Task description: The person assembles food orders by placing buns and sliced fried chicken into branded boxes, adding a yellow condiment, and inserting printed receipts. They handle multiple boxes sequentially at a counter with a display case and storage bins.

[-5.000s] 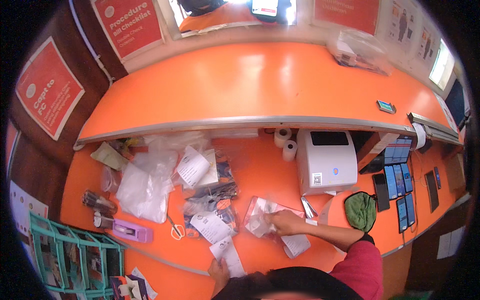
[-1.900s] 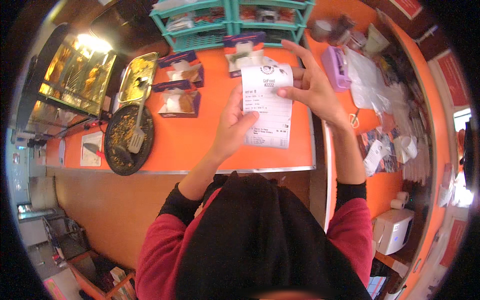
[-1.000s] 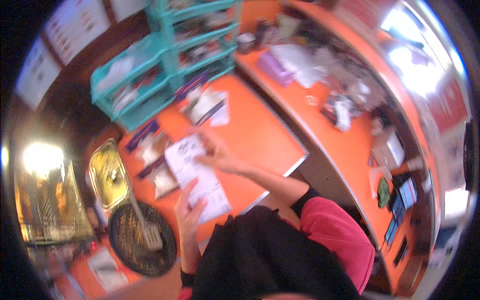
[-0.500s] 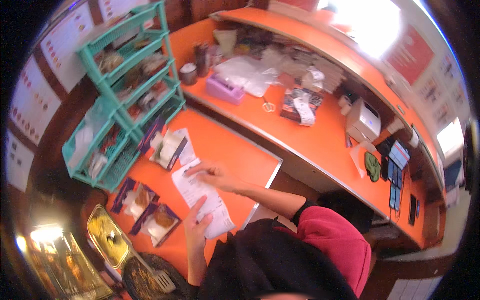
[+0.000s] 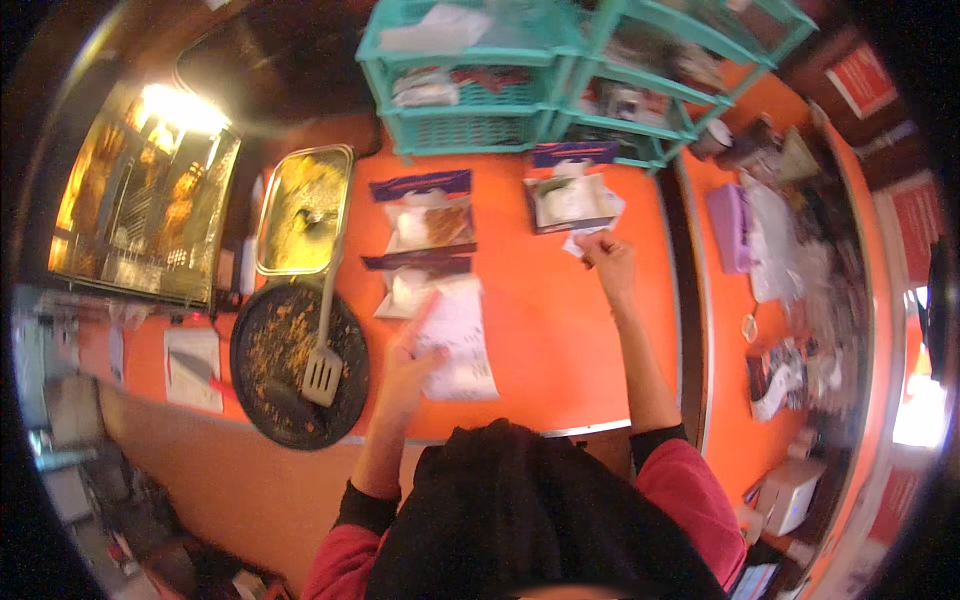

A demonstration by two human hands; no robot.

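My left hand (image 5: 403,368) grips a long white paper receipt (image 5: 465,345) by its left side, its thumb lying across the paper. The receipt partly covers one open food box (image 5: 402,290) with a purple lid flap. Another such box (image 5: 425,225) with white and brown food sits just beyond it. Off to the right, my right hand (image 5: 610,262) has its fingers pinched at the near end of a second white paper slip (image 5: 573,243). That slip lies partly under a third food box (image 5: 570,200); motion blurs the fingertips somewhat.
Left of the boxes stand a metal tray of yellow food (image 5: 308,205) and a black pan (image 5: 262,345) with a slotted spatula (image 5: 322,375). A lit glass food cabinet (image 5: 150,200) is at far left. Teal stacked baskets (image 5: 475,130) rise behind; a purple tape dispenser (image 5: 728,228) stands right.
My view has swung left toward the pan and cabinet. My hands have moved apart: the left carries the receipt over a food box, while the right has left it for the other slip.
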